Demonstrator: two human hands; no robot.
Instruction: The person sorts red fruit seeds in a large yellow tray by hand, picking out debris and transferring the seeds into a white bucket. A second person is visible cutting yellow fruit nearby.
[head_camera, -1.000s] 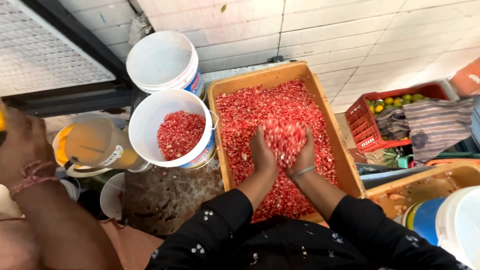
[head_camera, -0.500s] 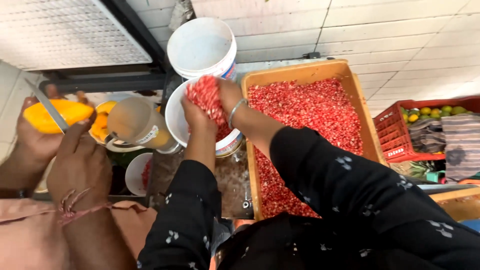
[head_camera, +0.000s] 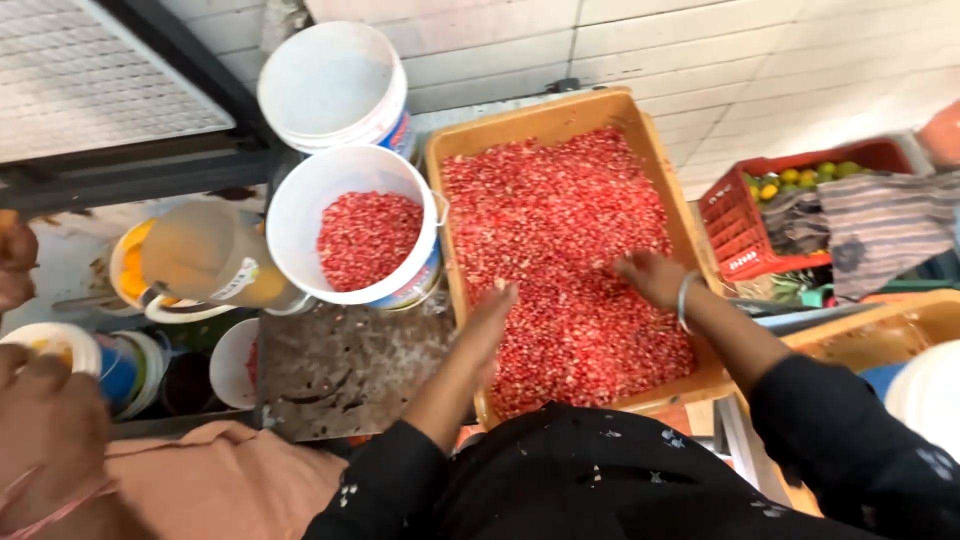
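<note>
At far left, a co-worker's hand (head_camera: 45, 405) in a pinkish sleeve sits by a lidded tub (head_camera: 75, 355); not the wearer's. Next right, a blender jug (head_camera: 205, 255) with orange pulp lies tilted against the white bucket (head_camera: 300, 195).

That bucket, off the crate's left wall, now holds a mound of pomegranate seeds (head_camera: 368, 238). Half a second ago both hands were cupped together over it, loaded with seeds; now they are back at the orange crate (head_camera: 560, 110) and carry nothing. Reads as one scoop dumped, cycle restarting.

Left hand (head_camera: 492, 318): flat, fingers together and extended, palm facing right, at the crate's left edge near its front corner, touching the seed layer (head_camera: 560, 230). Right hand (head_camera: 650, 277): loosely curled, fingers down in the seeds, toward the right wall, bangle (head_camera: 683, 300) on the wrist. Hands well apart, not yet cupped.

Second white bucket (head_camera: 335, 85) behind the first looks empty. Crate mostly full, so plenty left to move. Far right: red basket (head_camera: 735, 215) with green and yellow citrus, striped cloth (head_camera: 880, 225) draped on it.
</note>
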